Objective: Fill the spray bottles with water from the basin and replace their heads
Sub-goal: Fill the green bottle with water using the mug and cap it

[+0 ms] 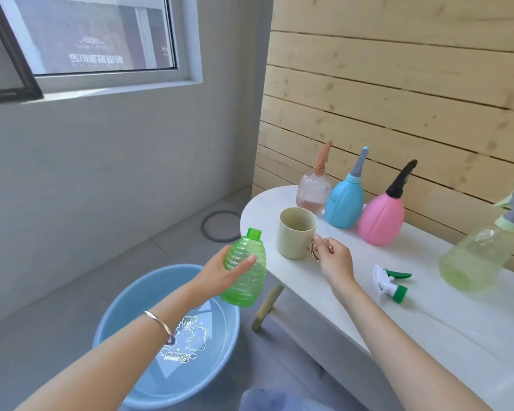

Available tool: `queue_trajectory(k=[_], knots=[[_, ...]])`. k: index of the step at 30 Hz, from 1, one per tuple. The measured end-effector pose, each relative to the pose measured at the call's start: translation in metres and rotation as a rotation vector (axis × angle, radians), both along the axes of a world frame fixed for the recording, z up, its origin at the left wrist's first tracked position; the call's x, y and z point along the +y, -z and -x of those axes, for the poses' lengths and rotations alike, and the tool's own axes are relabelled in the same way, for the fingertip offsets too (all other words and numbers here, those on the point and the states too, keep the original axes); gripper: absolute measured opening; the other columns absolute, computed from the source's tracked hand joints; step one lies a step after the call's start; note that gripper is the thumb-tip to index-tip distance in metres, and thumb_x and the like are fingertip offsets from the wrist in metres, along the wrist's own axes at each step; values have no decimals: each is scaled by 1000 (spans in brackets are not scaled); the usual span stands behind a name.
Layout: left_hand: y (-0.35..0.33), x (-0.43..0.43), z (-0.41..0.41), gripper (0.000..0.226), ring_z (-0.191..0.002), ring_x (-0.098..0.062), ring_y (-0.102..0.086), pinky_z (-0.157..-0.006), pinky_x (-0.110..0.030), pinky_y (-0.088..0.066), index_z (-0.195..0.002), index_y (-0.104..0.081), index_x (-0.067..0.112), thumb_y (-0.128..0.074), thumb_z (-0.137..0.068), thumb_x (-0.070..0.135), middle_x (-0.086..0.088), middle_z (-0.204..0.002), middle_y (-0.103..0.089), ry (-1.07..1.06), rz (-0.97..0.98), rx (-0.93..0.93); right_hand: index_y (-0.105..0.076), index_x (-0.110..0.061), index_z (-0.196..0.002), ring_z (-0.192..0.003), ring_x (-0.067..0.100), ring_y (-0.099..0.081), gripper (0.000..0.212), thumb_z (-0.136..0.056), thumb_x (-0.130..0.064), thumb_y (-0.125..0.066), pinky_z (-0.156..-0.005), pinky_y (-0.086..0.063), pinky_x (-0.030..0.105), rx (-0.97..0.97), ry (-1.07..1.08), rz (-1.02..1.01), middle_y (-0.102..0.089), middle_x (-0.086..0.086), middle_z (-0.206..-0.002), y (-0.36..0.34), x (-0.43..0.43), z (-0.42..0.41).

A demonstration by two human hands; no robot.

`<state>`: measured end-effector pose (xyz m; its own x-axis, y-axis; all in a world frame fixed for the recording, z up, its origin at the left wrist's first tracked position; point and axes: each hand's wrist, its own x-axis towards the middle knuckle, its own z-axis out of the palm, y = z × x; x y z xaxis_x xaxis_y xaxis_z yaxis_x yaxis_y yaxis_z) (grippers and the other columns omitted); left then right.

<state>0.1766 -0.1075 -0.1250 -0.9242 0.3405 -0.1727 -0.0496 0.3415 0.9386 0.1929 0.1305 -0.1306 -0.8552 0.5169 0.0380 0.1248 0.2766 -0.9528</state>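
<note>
Head view, live: gripping the uncapped green bottle (247,289) in the left hand (220,274), slightly tilted, above the blue basin (122,298) on the floor. Pinching the handle of the beige cup (294,235) with the right hand (334,261), cup upright near the worktop (428,315) edge. Best now to scoop from the basin with the cup, keep the bottle's narrow neck over the basin, and pour slowly, catching spills below. Then reach for the green-and-white spray head (390,283) lying on the worktop near the right hand, and screw on straight.
</note>
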Motion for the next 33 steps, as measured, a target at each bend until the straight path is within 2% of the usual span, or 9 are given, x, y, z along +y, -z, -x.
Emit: queue_trajectory(k=[3, 6, 10, 13, 17, 19, 25, 29, 33], knots=[[15, -35, 10, 41, -79, 5, -67, -63, -10, -48, -118, -54, 26, -62, -86, 51, 9, -100, -69, -92, -55, -53, -56, 4, -73, -60, 15, -41, 39, -96, -27, -53, -47, -29, 13, 103, -49, 50, -51, 3, -63, -9, -27, 3], [33, -84, 25, 65, -91, -5, -69, -73, -19, -51, -119, -53, 27, -79, -67, 58, 5, -107, -69, -196, -91, -103, -59, 6, -74, -54, 4, -45, 38, -94, -27, -57, -52, -34, 9, 170, -131, 59, -56, 1, -64, -20, -63, 14], [59, -150, 44, 61, -91, -8, -68, -68, -18, -49, -114, -57, 26, -82, -62, 48, 5, -103, -70, -320, -45, -114, -61, 5, -72, -46, 4, -40, 37, -93, -26, -58, -49, -34, 12, 93, -299, 19, -48, -11, -47, -6, -113, 44], [89, -189, 49, 65, -89, -9, -70, -70, -22, -50, -108, -59, 28, -80, -52, 54, 6, -98, -71, -384, -4, -131, -60, -5, -67, -51, 13, -41, 37, -91, -34, -60, -55, -35, 29, 46, -401, -193, -46, -9, -48, 30, -145, 67], [142, -222, 57, 75, -87, -6, -69, -75, -25, -51, -107, -58, 28, -77, -44, 63, 8, -97, -71, -462, 13, -127, -60, -12, -69, -56, 10, -48, 38, -91, -44, -54, -57, -38, 29, 54, -558, -580, -55, -6, -54, 94, -185, 88], [162, -228, 60, 73, -85, -2, -69, -76, -24, -51, -106, -58, 29, -77, -45, 63, 10, -95, -72, -468, 16, -122, -62, -13, -72, -68, 20, -55, 41, -90, -47, -49, -61, -41, 33, 24, -607, -737, -62, -3, -65, 127, -197, 96], [218, -232, 61, 63, -85, 13, -62, -73, -6, -41, -103, -58, 35, -62, -54, 74, 32, -94, -65, -385, 135, -97, -62, -11, -80, -86, 25, -56, 31, -94, -35, -49, -72, -34, 31, -98, -685, -936, -65, 2, -83, 220, -195, 110], [250, -238, 59, 57, -88, 13, -61, -74, -9, -41, -104, -59, 37, -66, -58, 70, 31, -95, -66, -448, 135, -112, -64, -13, -83, -88, 26, -57, 28, -97, -30, -46, -83, -39, 34, -131, -721, -1020, -67, 2, -87, 261, -196, 118], [269, -247, 56, 67, -94, 11, -60, -76, -12, -43, -109, -58, 38, -64, -54, 76, 29, -102, -65, -414, 177, -133, -64, -12, -67, -70, 27, -62, 21, -84, -23, -69, -68, -45, 33, -214, -743, -1137, -66, 4, -68, 285, -217, 127]])
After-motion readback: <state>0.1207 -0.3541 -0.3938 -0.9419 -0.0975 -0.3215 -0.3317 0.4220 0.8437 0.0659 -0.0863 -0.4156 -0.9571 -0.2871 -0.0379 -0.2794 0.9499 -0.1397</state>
